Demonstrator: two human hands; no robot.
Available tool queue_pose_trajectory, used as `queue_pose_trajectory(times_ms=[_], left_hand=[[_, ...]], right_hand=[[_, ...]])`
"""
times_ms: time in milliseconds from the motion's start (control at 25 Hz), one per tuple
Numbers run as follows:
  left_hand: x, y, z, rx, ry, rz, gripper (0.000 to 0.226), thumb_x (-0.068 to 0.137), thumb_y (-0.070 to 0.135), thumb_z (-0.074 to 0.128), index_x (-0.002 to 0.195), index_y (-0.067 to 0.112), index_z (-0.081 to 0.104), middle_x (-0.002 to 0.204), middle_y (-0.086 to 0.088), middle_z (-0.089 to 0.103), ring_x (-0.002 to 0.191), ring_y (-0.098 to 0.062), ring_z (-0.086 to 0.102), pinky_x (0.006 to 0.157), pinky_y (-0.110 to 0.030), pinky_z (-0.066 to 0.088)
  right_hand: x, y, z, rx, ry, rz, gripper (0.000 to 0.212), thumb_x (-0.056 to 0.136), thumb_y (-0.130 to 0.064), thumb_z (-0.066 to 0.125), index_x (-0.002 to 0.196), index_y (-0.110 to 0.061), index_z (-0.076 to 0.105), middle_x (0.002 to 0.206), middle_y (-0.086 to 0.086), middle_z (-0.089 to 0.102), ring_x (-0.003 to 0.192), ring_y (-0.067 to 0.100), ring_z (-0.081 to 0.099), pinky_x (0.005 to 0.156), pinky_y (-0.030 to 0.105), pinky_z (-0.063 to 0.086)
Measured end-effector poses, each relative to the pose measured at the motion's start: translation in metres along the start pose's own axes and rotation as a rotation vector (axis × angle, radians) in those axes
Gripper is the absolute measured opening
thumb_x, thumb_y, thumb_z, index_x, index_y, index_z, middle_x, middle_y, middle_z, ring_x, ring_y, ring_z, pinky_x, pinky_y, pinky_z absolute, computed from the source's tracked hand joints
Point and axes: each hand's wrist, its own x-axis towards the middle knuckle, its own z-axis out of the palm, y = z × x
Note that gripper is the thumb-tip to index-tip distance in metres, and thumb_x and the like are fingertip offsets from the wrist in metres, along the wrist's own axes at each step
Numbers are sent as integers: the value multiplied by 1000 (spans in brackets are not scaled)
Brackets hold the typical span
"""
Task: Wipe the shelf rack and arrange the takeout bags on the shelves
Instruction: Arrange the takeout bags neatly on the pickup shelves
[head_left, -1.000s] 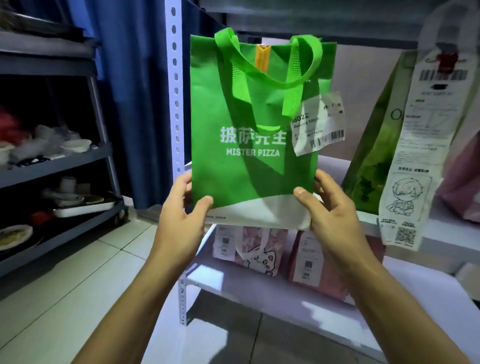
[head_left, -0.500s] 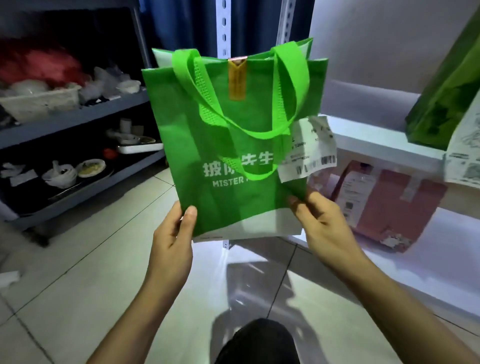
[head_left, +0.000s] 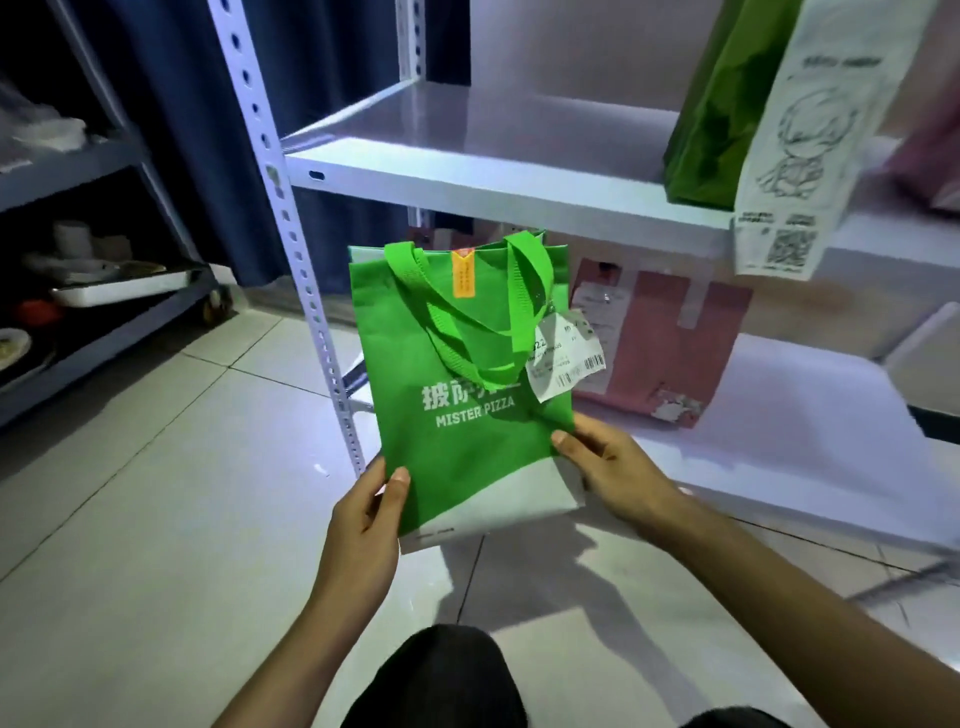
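- The white shelf rack (head_left: 467, 171) fills the upper right of the frame. Its upper shelf has a wide bare part on the left side. Its lower shelf (head_left: 810, 431) runs along the right middle.
- The green pizza bag (head_left: 462, 415) is in the middle of the frame. It stands up straight in the air, in front of the rack and low, near the lower shelf. It is not sitting on any shelf yet.
- A pink bag (head_left: 670, 353) sits on the lower shelf, just behind the green pizza bag on the right.
- A dark green bag (head_left: 711, 114) stands on the upper shelf at the upper right, with a long white receipt (head_left: 800, 135) hanging down in front of it.
- The left hand (head_left: 363, 525) pinches the bag's lower left corner, thumb on the front.
- The right hand (head_left: 618, 473) pinches the bag's lower right edge, thumb on the front too. So the bag is between the two hands and sticks up above them.
- A small paper tag (head_left: 566, 353) hangs from the bag's handle at the right.
- What could go wrong: the hands hold only the bottom, so I think the tall soft bag could flop over or slip.
- The bag could bump the pink bag and push it, because they look close.
- The handles or the tag could catch on the upper shelf edge if the bag goes up.
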Motion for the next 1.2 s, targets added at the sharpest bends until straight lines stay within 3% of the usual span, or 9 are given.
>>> queue_pose_trajectory(times_ms=[120, 200, 400, 600, 720, 840, 960, 1080, 1200], left_hand=[[3, -11, 46, 0, -156, -13, 38, 105, 21, 46, 110, 52, 68, 113, 18, 74, 106, -5, 70, 89, -33, 53], [2, -19, 79, -14, -253, -23, 39, 105, 19, 46, 114, 51, 67, 116, 18, 73, 109, -5, 69, 93, -35, 53], [4, -22, 176, -19, -447, -7, 30, 105, 16, 46, 115, 33, 68, 116, 12, 74, 112, -9, 67, 102, -45, 51], [-3, -7, 262, -4, -663, 50, 32, 105, 14, 46, 115, 39, 64, 113, 12, 73, 106, -3, 67, 93, -24, 53], [3, 3, 312, 48, -762, 79, 39, 102, 2, 46, 129, 27, 60, 123, 4, 68, 105, -3, 65, 82, -10, 51], [23, 6, 355, 163, -788, 161, 50, 99, -2, 48, 140, 26, 52, 129, 3, 65, 112, -15, 63, 93, -28, 55], [51, -8, 387, 227, -810, 208, 53, 99, -3, 50, 142, 27, 51, 132, 4, 64, 111, -9, 61, 98, -23, 51], [71, -25, 408, 285, -751, 240, 52, 96, -5, 53, 139, 24, 56, 124, 2, 66, 92, 5, 61, 80, -3, 47], [83, -40, 424, 401, -600, 295, 50, 91, -11, 53, 130, 18, 63, 106, -2, 69, 77, -1, 60, 80, -16, 54]], right_hand=[[-27, 30, -36, 92, 171, 56, 37, 105, -11, 49, 116, -40, 70, 119, -15, 73, 116, 7, 65, 99, 26, 50], [-48, 48, -60, 140, 310, 95, 42, 104, -11, 50, 110, -45, 73, 119, -12, 73, 118, 13, 65, 103, 36, 49], [-102, 76, -118, 204, 638, 144, 42, 103, -10, 50, 101, -42, 77, 107, -7, 77, 103, 14, 70, 96, 39, 55], [-149, 93, -178, 205, 926, 158, 37, 104, -12, 48, 104, -36, 76, 102, -8, 77, 93, 10, 70, 77, 25, 61], [-157, 105, -209, 206, 1056, 153, 32, 106, -15, 44, 113, -33, 70, 95, -20, 74, 80, -2, 67, 62, 19, 56], [-143, 129, -237, 189, 1149, 171, 31, 107, -19, 42, 126, -30, 65, 106, -15, 70, 98, 9, 64, 86, 42, 58], [-118, 160, -257, 104, 1145, 196, 38, 106, -12, 37, 130, -27, 61, 115, -11, 63, 114, 26, 57, 104, 51, 48], [-99, 182, -269, -73, 1105, 258, 47, 100, -2, 33, 130, -26, 60, 116, 3, 63, 107, 27, 58, 96, 45, 50], [-83, 204, -286, -303, 1110, 397, 33, 101, -10, 40, 126, -19, 59, 114, 15, 61, 97, 34, 59, 83, 41, 50]])
